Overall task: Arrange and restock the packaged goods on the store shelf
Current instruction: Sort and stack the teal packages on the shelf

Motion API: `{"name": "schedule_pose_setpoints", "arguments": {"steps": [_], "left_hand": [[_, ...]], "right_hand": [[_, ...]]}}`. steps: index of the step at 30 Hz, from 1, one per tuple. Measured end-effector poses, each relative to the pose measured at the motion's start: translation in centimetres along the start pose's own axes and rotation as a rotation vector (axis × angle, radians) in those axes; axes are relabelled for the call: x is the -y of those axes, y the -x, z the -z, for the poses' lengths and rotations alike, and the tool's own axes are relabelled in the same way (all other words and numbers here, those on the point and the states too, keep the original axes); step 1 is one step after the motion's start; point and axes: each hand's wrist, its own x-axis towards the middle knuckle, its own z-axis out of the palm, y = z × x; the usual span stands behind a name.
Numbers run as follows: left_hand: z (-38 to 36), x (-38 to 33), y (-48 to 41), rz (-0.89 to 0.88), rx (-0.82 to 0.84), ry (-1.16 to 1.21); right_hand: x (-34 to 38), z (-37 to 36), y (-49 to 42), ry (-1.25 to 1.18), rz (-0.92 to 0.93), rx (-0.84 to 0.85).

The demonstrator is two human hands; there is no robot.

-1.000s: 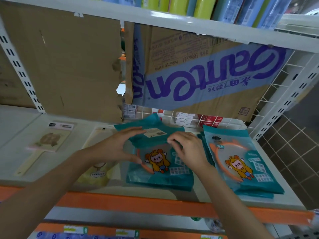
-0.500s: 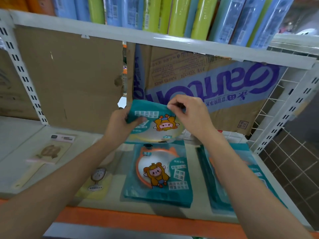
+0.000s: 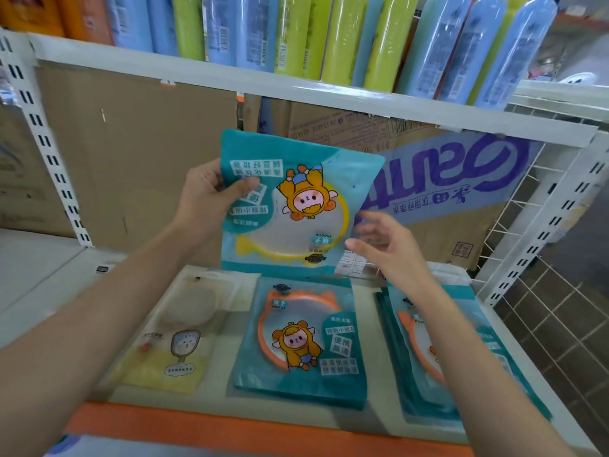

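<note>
Obs.: One teal mirror packet (image 3: 296, 206) is held up in the air above the shelf (image 3: 263, 433), face toward the camera, its print upside down (the cartoon figure hangs head-down). It touches nothing on the shelf.

Step in hand, as I judge it: turn this packet and lay it with its kind. To do it well:
- take the free right edge with the second hand before turning, since the film looks slippery and floppy;
- rotate until the print reads like the flat teal packet (image 3: 303, 341) directly below;
- set it down flat, edges squared, on that packet or on the teal stack (image 3: 408, 374) to the right, not over the pale yellow packet (image 3: 171, 351) on the left.

Hands:
- Left hand (image 3: 206, 201): gripping the raised packet at its left edge, thumb across the front, fingers hidden behind.
- Right hand (image 3: 382, 249): fingers spread and nearly straight, holding nothing, just beside the packet's lower right edge. It is blurred, so I cannot tell whether the fingertips touch the film.
</note>
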Motion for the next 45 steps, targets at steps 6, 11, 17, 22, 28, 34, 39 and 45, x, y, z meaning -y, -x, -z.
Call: {"name": "schedule_pose_setpoints", "arguments": {"steps": [6, 11, 17, 22, 28, 34, 39, 45], "left_hand": [[-0.5, 0.1, -0.3, 0.040, 0.112, 0.022], [0.3, 1.0, 0.0, 0.063, 0.120, 0.067], [1.5, 4.1, 3.1, 0.315, 0.122, 0.023], [-0.9, 4.2, 4.7, 0.429, 0.370, 0.131], [-2.3, 3.4, 4.1, 0.367, 0.074, 0.175], [-0.3, 2.3, 2.3, 0.283, 0.145, -0.029], [1.2, 0.0, 0.3, 0.213, 0.436, -0.344], [1.1, -1.5, -0.9, 0.248, 0.599, -0.490]], "right_hand": [[-0.4, -1.9, 0.3, -0.239, -0.020, 0.005], [-1.4, -2.2, 0.6, -0.355, -0.097, -0.163], [-1.7, -2.0, 1.6, -0.738, -0.237, -0.324], [-1.3, -3.5, 2.1, -0.946, -0.359, -0.288], [-1.6, -4.3, 3.1, -0.932, -0.340, -0.190], [-3.1, -2.0, 3.5, -0.800, -0.423, -0.480], [-2.3, 0.6, 3.5, -0.215, -0.164, -0.465], [1.1, 2.1, 2.1, 0.044, -0.052, 0.261]]}}
